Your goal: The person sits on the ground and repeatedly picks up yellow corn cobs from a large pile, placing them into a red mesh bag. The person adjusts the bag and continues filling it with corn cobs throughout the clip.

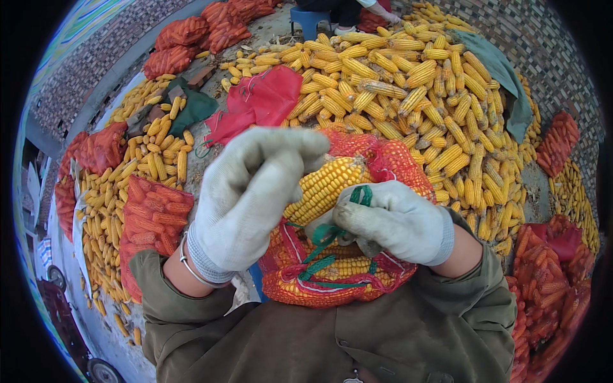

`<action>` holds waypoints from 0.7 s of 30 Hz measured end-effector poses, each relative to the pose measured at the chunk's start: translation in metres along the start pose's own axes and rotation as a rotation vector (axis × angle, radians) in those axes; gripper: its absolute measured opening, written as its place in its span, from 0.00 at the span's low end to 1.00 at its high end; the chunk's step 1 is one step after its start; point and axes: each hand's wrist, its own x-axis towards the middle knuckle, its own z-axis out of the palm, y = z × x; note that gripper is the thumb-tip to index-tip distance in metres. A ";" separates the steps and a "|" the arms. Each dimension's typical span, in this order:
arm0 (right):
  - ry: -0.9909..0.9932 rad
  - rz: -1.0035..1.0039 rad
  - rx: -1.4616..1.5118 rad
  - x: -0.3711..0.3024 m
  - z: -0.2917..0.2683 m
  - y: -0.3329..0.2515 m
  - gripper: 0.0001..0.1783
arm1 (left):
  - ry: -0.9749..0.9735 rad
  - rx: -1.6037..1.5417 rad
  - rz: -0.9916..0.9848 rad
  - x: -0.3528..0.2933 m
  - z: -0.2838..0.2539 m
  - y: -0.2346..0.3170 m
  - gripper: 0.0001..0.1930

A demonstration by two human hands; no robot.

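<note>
A red mesh bag (281, 252) full of yellow corn cobs sits in front of me, with cobs (335, 182) showing at its mouth. A green drawstring (322, 239) runs along the rim of the mouth. My right hand (402, 220), in a whitish work glove, pinches the drawstring over the bag, and a loop of it rises above the fingers. My left hand (246, 198), gloved too, is raised over the bag's left side. Its fingers are bent and slightly blurred, the thumb stands apart from them, and nothing shows between them.
A big heap of corn cobs (408, 83) lies beyond the bag; more cobs (102, 217) spread at left. Filled red mesh bags (153, 214) stand on both sides. A red cloth-like sack (262, 102) and green sheet (501, 73) lie by the heap. Another person (357, 9) is near a blue stool (310, 22).
</note>
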 end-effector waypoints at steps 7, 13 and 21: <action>-0.087 -0.066 0.176 0.005 -0.012 0.011 0.14 | -0.209 0.825 0.550 -0.006 -0.006 -0.028 0.11; 0.008 -0.364 -0.329 0.005 -0.020 0.003 0.12 | -0.219 0.661 0.573 0.002 -0.002 -0.046 0.09; 0.352 -0.313 -1.101 -0.002 0.010 -0.004 0.11 | -0.232 0.633 0.601 0.005 0.002 -0.048 0.04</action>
